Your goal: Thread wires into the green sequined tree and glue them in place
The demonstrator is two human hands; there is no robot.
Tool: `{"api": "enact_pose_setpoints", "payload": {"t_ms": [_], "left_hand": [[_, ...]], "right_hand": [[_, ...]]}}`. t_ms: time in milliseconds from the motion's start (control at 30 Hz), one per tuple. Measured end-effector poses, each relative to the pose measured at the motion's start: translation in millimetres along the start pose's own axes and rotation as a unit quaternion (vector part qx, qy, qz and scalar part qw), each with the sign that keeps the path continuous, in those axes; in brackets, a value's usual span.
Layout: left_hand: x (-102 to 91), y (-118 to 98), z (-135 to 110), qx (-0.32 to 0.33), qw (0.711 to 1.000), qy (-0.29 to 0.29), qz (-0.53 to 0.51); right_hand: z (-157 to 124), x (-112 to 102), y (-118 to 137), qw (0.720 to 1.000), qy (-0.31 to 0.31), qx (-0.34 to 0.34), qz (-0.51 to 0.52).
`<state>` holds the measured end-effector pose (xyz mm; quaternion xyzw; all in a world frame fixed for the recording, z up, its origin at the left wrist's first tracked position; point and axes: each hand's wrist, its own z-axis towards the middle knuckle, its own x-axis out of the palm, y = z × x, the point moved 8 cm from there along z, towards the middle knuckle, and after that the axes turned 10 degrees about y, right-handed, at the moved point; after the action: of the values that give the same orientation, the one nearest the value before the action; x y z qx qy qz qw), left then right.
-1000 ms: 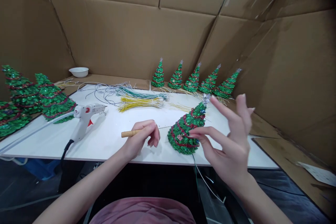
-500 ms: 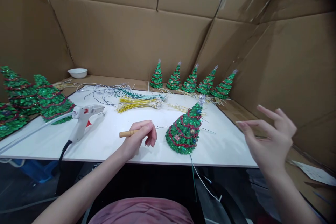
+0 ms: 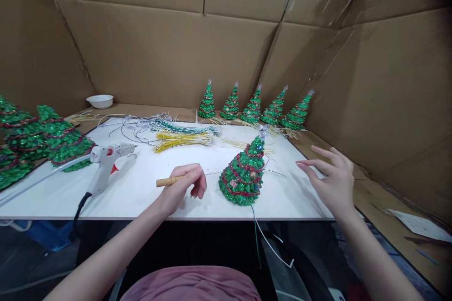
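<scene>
My left hand [image 3: 183,183] is closed around a wooden handle [image 3: 169,181]. From it a thin shaft runs right to a small green Christmas tree [image 3: 243,174], which has red garland and a clear star on top. The tree leans a little to the right near the table's front edge. Behind its right side thin dark wires [image 3: 277,173] stick out; whether they join the shaft is hidden. My right hand [image 3: 330,176] hovers right of the tree, thumb and index finger pinched and the other fingers raised. Anything in that pinch is too small to make out.
A white glue gun [image 3: 106,164] stands at the left by several larger trees [image 3: 65,138]. Yellow wires [image 3: 183,140] and green wires [image 3: 183,127] lie behind. Several small trees [image 3: 231,103] line the back. A white and a green wire [image 3: 266,237] hang over the front edge.
My right hand has moved left, closer to the tree, still pinched. My left hand keeps its hold on the wooden handle. The whole view has shifted slightly.
</scene>
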<state>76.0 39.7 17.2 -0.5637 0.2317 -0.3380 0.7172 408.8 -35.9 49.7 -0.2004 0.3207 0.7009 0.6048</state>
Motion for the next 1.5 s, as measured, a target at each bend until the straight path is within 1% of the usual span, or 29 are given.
{"api": "enact_pose_setpoints", "payload": {"t_ms": [133,333,433,567,633,733,767,800,833,867,933,1000,1033,1100,1133,1167,1267,1367,1433,1500], "left_hand": [[0.6,1.7,-0.5,-0.004,1.0,0.006,-0.001],[0.1,3.1,-1.1,-0.01,1.0,0.007,0.008],[0.7,2.6,-1.2,-0.009,1.0,0.01,0.005],[0.7,2.9,-1.5,-0.013,1.0,0.008,0.006],[0.6,3.4,-1.7,-0.015,1.0,0.007,0.007],[0.8,3.7,-1.5,-0.013,1.0,0.01,0.002],[0.8,3.7,-1.4,-0.012,1.0,0.01,0.0],[0.8,3.5,-1.4,-0.011,1.0,0.01,-0.001],[0.7,3.3,-1.3,-0.011,1.0,0.01,-0.002],[0.8,3.1,-1.2,-0.011,1.0,0.01,-0.003],[0.8,2.6,-1.2,-0.012,1.0,0.009,-0.005],[1.0,2.2,-1.3,-0.015,1.0,0.007,-0.004],[1.0,2.1,-1.3,-0.016,1.0,0.006,-0.003],[1.3,1.7,-1.5,-0.015,1.0,0.005,-0.003],[1.5,1.4,-1.6,-0.012,1.0,0.005,-0.004],[1.6,1.2,-1.8,-0.009,1.0,0.006,-0.007],[0.6,-0.9,-2.6,0.005,1.0,0.005,-0.013],[-3.5,-7.9,-4.5,0.035,0.999,-0.006,-0.007],[-7.9,-16.0,-6.9,0.069,0.997,-0.02,0.015],[-13.1,-24.4,-10.7,0.104,0.993,-0.036,0.04]], "right_hand": [[1.0,2.4,0.0,1.0,0.003,0.005,0.014],[3.3,8.5,-7.5,1.0,0.012,0.019,-0.019],[4.3,12.3,-12.7,0.999,0.023,0.023,-0.017],[4.6,13.6,-15.1,0.997,0.047,0.058,-0.002],[3.2,12.9,-12.9,0.995,0.058,0.08,0.026],[-1.4,18.8,-12.2,0.978,0.096,0.154,0.106],[-1.7,18.9,-7.6,0.973,0.089,0.154,0.15],[-1.7,18.0,-2.7,0.963,0.068,0.151,0.213],[-0.8,20.6,4.5,0.948,0.07,0.14,0.276],[0.8,24.3,14.4,0.933,0.085,0.119,0.328],[3.2,32.3,34.5,0.913,0.128,0.093,0.376],[4.7,39.3,55.5,0.898,0.168,0.06,0.403],[4.7,44.5,67.9,0.889,0.2,0.034,0.411],[3.8,54.0,88.6,0.876,0.246,-0.009,0.415],[3.3,58.7,95.9,0.871,0.26,-0.019,0.417],[2.7,64.1,101.9,0.864,0.275,-0.021,0.42],[1.5,78.5,113.6,0.843,0.311,0.002,0.439],[0.9,85.5,122.0,0.823,0.337,0.029,0.455],[2.0,84.5,125.8,0.822,0.338,0.036,0.457],[3.6,81.3,128.4,0.829,0.328,0.036,0.452]]}}
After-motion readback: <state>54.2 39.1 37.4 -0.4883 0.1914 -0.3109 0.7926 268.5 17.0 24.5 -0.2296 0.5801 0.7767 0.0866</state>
